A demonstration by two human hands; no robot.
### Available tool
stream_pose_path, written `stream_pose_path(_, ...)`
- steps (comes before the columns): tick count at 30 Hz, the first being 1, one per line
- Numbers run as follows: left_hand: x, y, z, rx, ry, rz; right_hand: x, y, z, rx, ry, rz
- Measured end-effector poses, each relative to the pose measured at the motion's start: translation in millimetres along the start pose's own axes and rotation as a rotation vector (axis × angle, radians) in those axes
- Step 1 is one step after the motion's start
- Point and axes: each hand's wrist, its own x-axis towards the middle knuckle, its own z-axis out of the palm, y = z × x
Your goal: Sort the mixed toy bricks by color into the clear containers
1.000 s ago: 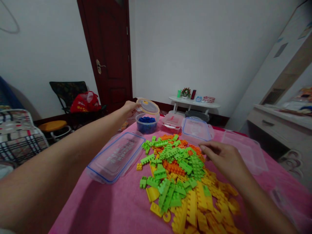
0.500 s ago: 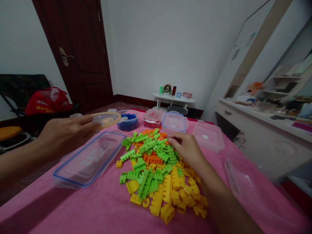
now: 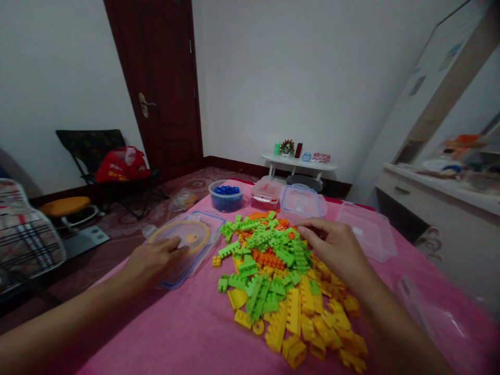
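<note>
My left hand [image 3: 153, 260] grips the near edge of a round clear lid with a yellow rim [image 3: 183, 238], which lies on top of a rectangular blue-rimmed lid [image 3: 207, 229]. My right hand [image 3: 336, 249] rests on the far right side of a pile of green, orange and yellow building bricks [image 3: 281, 281], its fingers curled down onto the green ones. What the fingers hold, if anything, is hidden. A round tub of blue bricks [image 3: 226, 195] stands open at the far edge of the pink table [image 3: 187, 333].
Behind the pile stand a red-rimmed box [image 3: 266, 192], a blue-rimmed box [image 3: 301, 203] and a clear box [image 3: 365, 229]. Another clear lid [image 3: 425, 317] lies at the right. Beyond the table are a dark door, a folding chair with a red bag, a low white table and a dresser.
My left hand took the round lid off the blue-brick tub, carried it toward me and laid it on the rectangular lid. My right hand stayed on the brick pile.
</note>
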Motion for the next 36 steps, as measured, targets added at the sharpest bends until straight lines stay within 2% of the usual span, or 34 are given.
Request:
stream_pose_path(7, -1.7, 11.0, -8.8, -0.172, -0.008, 0.026, 1.5, -0.4, 2.1, -0.018, -0.018, -0.016)
stream_pose_path(10, -1.2, 5.0, -15.7, -0.303, -0.046, 0.096, 1.2, -2.4, 3.2, -0.025, -0.027, -0.018)
stream_pose_path(13, 19.5, -9.4, -23.3, -0.391, -0.022, 0.047, 1.3, -0.3, 6.6, -0.011, -0.038, -0.008)
stream_pose_path(15, 49.7, -22.3, -24.1, -0.484, 0.082, -0.051, 1.6, 2.7, 9.6, -0.001, -0.051, -0.002)
stream_pose_path(17, 90.3, -34.9, -19.7, -0.694, 0.233, -0.236, 1.7, 5.7, 11.8, -0.005, -0.063, 0.001)
stream_pose_path(18, 112.4, -40.1, -15.8, -0.871, 0.259, -0.368, 1.7, 6.9, 12.3, -0.010, -0.065, 0.003)
stream_pose_path(20, 155.0, -46.2, -5.6, -1.347, 0.174, -0.779, 1.6, 8.8, 11.8, -0.016, -0.066, 0.017)
stream_pose_path(23, 203.4, -43.6, 11.4, -1.534, 0.073, -0.920, 1.8, 11.4, 8.0, 0.008, -0.051, 0.047)
stream_pose_path(26, 226.2, -32.5, 23.9, -1.623, 0.065, -0.931, 3.3, 14.1, 1.3, 0.038, -0.005, 0.071)
stream_pose_path(29, 228.8, -24.2, 25.2, -1.672, 0.133, -0.923, 5.4, 15.9, -8.0, 0.073, 0.073, 0.096)
stream_pose_path(32, 223.7, -22.7, 12.7, -1.670, 0.216, -0.916, 7.7, 16.9, -18.5, 0.135, 0.152, 0.147)
stream_pose_path(36, 219.4, -12.1, -21.0, -1.661, 0.296, -0.814, 11.6, 21.5, -28.0, 0.230, 0.235, 0.208)
